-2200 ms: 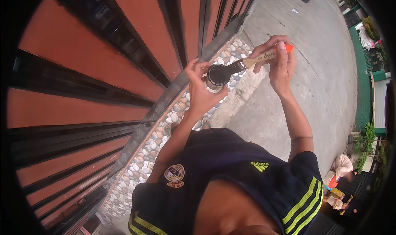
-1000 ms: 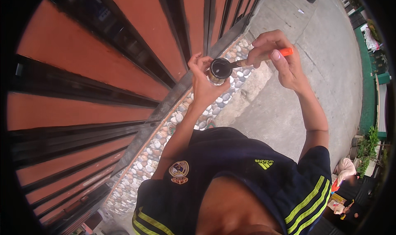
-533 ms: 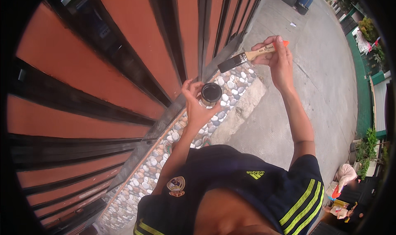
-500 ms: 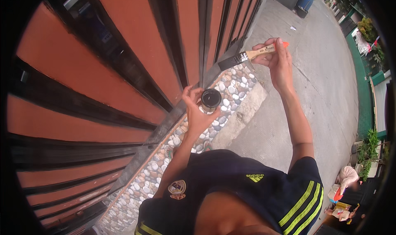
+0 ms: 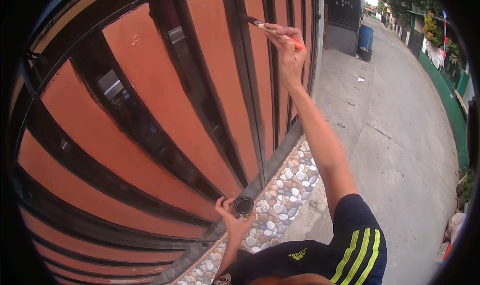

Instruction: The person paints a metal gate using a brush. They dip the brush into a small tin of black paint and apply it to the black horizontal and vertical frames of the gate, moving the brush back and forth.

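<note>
My right hand [image 5: 287, 47] is raised, its fingers closed around the wooden handle of a paintbrush [image 5: 265, 28] with an orange end. The dark bristles point left and meet, or nearly meet, a black upright bar of the gate [image 5: 212, 80]; whether they touch I cannot tell. Lower down, close to the gate's foot, my left hand [image 5: 236, 224] grips a small open can of black paint [image 5: 244, 205]. Its mouth faces up, with dark paint inside. The gate has orange panels between black bars.
A strip of set pebbles [image 5: 282, 200] runs along the gate's base. Right of it lies a grey concrete road [image 5: 380, 150]. Farther off stand a blue barrel [image 5: 365, 37] and a black bucket [image 5: 366, 54]. A green wall [image 5: 442, 97] lines the far side.
My right hand has swung up and left with the paintbrush, to the gate's bars. The view has tilted up, showing more gate. My left hand still holds the can.
</note>
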A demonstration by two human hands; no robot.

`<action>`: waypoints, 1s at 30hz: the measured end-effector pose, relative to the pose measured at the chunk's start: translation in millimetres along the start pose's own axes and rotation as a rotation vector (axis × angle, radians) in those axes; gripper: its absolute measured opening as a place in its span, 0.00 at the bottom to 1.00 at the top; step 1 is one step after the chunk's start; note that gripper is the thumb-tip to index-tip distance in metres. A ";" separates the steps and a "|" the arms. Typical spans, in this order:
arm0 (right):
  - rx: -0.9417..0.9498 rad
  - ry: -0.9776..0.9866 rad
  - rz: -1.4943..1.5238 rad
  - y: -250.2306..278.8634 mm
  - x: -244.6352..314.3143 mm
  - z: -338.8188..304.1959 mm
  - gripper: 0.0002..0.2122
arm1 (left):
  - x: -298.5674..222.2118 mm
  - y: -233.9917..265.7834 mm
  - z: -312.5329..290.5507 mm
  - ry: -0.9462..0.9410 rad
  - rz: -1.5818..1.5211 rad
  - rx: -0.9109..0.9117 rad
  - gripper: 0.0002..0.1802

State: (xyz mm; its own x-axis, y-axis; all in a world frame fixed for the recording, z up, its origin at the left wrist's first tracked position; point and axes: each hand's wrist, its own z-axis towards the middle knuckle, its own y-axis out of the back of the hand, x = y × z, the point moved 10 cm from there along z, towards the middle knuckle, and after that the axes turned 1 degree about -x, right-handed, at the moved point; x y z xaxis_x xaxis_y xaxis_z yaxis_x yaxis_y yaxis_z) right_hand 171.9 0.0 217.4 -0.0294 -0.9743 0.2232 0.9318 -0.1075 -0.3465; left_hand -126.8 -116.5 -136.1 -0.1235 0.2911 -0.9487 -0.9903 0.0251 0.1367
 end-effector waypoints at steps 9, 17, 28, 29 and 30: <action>-0.036 0.102 0.127 -16.8 -24.1 47.1 0.06 | 13.2 13.3 1.3 0.024 0.019 -0.064 0.57; -0.015 0.059 0.122 -17.4 -44.2 31.7 0.06 | 16.0 10.5 6.2 0.042 0.061 -0.037 0.57; -0.079 -0.017 -0.037 -1.7 -28.2 40.3 0.10 | 18.0 7.2 12.3 0.033 0.069 -0.009 0.57; -0.080 -0.015 -0.034 -6.5 -26.1 54.2 0.10 | 17.1 6.9 12.9 0.024 0.060 -0.009 0.57; -0.074 -0.005 -0.062 -11.7 -24.2 68.9 0.11 | 15.9 6.7 13.5 0.021 0.061 -0.011 0.57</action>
State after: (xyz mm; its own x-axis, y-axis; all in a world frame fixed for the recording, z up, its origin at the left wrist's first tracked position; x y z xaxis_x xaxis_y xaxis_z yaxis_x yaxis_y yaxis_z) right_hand 186.7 38.5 278.9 -0.0840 -0.9644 0.2509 0.8992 -0.1818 -0.3979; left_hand -134.6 -98.8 -146.4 -0.1852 0.2720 -0.9443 -0.9815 -0.0030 0.1916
